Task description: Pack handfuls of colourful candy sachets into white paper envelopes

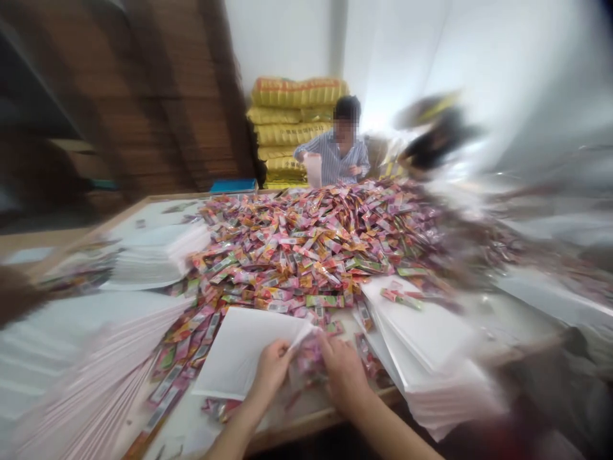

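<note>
White bag (pixel 234 351) pinched in my left grip (pixel 275 367); right grip (pixel 342 370) near its corner, cannot tell if grasping. Small packets (pixel 306 246) heaped beyond on tabletop (pixel 153 211).

Two hands (pixel 343 375); one held envelope (pixel 242 351); sachets (pixel 294 246) too many to count.

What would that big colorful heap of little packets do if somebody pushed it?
The heap of packets would probably slump and spread rather than move as one, since its pieces seem to lie loose. Each one is likely light, being small and slim. They look shiny, so they may well slip over one another.
</note>
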Available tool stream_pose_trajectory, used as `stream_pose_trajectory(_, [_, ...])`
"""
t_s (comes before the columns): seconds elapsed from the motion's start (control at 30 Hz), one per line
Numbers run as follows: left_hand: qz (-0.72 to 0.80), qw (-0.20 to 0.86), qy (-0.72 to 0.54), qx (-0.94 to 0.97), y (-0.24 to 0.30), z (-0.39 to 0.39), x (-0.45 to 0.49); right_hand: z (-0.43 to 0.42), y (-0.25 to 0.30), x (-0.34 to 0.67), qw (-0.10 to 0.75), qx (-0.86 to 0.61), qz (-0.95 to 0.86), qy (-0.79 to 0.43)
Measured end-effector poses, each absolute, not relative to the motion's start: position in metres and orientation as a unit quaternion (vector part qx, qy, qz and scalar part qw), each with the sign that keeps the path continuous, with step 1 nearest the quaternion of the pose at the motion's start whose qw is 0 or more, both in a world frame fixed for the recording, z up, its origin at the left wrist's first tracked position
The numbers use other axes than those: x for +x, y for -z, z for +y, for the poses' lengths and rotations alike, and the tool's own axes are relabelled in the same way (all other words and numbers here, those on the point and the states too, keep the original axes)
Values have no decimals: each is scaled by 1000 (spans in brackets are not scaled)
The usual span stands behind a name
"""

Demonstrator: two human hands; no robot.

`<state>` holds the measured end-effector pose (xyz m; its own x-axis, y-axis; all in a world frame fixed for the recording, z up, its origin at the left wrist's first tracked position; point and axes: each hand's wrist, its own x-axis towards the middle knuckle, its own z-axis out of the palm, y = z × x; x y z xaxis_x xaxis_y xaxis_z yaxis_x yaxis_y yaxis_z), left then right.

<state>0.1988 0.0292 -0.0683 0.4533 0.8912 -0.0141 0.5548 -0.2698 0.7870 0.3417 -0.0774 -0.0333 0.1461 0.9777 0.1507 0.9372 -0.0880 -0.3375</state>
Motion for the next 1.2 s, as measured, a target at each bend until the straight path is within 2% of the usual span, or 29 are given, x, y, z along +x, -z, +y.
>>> stream_pose_trajectory(0.03, [477, 363, -230, 767, 70, 32, 196, -79, 41, 340, 134, -719, -681, -37])
stream_pose_trajectory(0.1, [479, 321, -241, 781, 68, 31, 197, -79, 49, 339, 107, -679, -726, -18])
stream_pose_trajectory(0.2, [462, 230, -250, 819, 56, 20, 210, -72, 48, 347, 122, -663, -738, -26])
stream_pose_trajectory(0.4, [414, 89, -260, 868, 38, -6, 201, -54, 45, 347, 153, -761, -625, -83])
stream_pose_trajectory(0.5, [420, 39, -272, 865, 39, -9, 197, -47, 46, 329, 210, -811, -538, -91])
stream_pose_trajectory(0.6, [320, 19, -274, 907, 29, -7, 210, -45, 41, 321, 288, -822, -471, -139])
stream_pose_trajectory(0.7, [197, 5, -285, 938, 8, -8, 224, -51, 29, 326, 331, -796, -481, -162])
stream_pose_trajectory(0.77, [174, -9, -333, 927, -8, -13, 227, -60, 16, 328, 399, -762, -480, -172])
stream_pose_trajectory(0.83, [194, 17, -437, 878, -20, -19, 227, -70, 0, 327, 491, -727, -448, -173])
stream_pose_trajectory(0.93, [261, 157, -563, 768, -30, -25, 227, -82, -25, 322, 573, -705, -387, -156])
stream_pose_trajectory(1.03, [299, 285, -530, 741, -34, -23, 229, -90, -44, 318, 586, -703, -371, -156])
stream_pose_trajectory(1.2, [233, 352, -474, 772, -38, -15, 219, -98, -46, 316, 587, -697, -376, -169])
